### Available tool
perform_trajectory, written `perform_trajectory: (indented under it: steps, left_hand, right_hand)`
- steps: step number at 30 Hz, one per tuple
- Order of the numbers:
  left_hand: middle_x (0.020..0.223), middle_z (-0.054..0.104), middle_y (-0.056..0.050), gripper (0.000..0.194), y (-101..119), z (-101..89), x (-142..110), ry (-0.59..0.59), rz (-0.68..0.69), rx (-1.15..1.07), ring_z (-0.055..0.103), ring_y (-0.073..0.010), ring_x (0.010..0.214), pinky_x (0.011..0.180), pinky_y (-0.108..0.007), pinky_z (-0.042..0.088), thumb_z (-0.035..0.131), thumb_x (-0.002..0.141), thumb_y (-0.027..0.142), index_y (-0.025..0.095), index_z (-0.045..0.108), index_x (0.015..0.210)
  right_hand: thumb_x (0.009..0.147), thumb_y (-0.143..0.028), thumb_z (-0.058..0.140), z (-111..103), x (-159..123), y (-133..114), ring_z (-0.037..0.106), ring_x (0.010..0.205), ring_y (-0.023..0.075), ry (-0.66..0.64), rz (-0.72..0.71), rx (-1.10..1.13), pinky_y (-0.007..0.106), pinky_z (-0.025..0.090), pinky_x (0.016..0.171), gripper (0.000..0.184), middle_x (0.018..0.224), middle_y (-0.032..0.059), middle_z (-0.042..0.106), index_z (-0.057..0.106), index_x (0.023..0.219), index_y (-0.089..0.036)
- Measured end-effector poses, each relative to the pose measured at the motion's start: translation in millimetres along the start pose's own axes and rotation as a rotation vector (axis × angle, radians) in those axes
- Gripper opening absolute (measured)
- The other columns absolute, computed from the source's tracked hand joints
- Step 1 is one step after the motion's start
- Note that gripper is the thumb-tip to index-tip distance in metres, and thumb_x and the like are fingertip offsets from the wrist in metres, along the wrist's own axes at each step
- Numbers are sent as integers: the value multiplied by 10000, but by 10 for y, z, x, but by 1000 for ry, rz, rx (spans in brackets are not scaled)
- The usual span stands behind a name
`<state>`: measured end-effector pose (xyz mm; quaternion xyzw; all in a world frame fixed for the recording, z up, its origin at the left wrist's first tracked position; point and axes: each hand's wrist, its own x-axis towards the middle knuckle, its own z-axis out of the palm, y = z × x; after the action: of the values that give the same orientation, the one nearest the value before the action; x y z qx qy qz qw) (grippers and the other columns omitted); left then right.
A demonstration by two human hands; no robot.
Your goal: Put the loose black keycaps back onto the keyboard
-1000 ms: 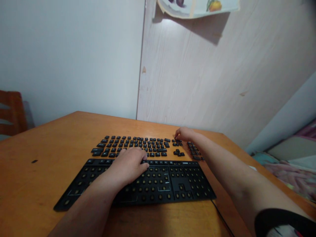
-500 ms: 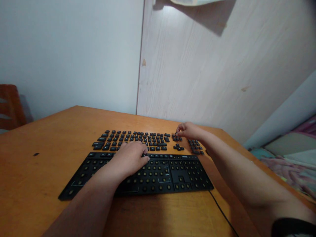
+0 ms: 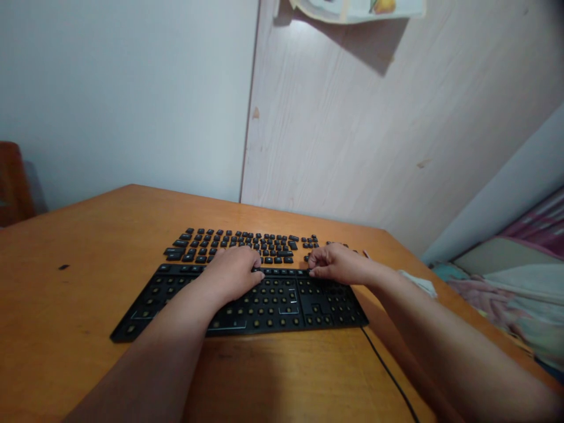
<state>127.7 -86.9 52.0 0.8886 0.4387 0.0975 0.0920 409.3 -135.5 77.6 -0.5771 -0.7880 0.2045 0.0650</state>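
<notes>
A black keyboard [image 3: 176,299] with its keycaps stripped off lies on an orange wooden table [image 3: 88,235]. Behind it, several loose black keycaps [image 3: 238,244] are laid out in rows. My left hand [image 3: 231,273] rests palm down on the keyboard's upper middle, fingers curled and pressing on its top rows. My right hand [image 3: 335,264] is at the keyboard's top edge, right of centre. Its fingertips are pinched together over a small dark keycap that is mostly hidden.
A black cable [image 3: 388,376] runs from the keyboard's right end toward the table's front edge. A white scrap [image 3: 416,282] lies at the table's right edge. A wooden chair [image 3: 13,182] stands far left and bedding [image 3: 506,282] at right. The wall is close behind.
My right hand has drawn back from the loose keycaps at the far right to the keyboard's top row, fingers still pinched. My left hand has stayed on the keyboard.
</notes>
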Motion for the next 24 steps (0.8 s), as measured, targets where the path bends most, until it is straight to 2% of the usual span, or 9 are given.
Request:
perform_trajectory:
  steps: [10, 19, 24]
  left_hand:
    - [974, 729, -62, 214, 20, -13, -5, 1, -10, 6, 653, -283, 960, 813, -398, 455, 567, 810, 403, 240, 699, 855]
    - [985, 725, -64, 220, 12, -4, -2, 0, -11, 0, 649, -300, 985, 818, -424, 457, 557, 807, 404, 241, 696, 860]
    - [980, 726, -59, 213, 20, 1, 10, -1, -11, 6, 652, -296, 974, 807, -417, 453, 562, 805, 403, 243, 693, 855]
  right_hand:
    - [797, -259, 632, 40, 78, 63, 430, 583, 99, -64, 5, 115, 242, 297, 563, 87, 641, -60, 505, 595, 768, -185]
    - [795, -220, 622, 22, 107, -17, 433, 574, 102, -77, 43, 10, 246, 292, 554, 37, 620, -55, 517, 613, 785, -185]
    - [773, -237, 635, 42, 132, 11, 437, 576, 103, -77, 64, 50, 242, 307, 556, 61, 624, -55, 525, 600, 770, -187]
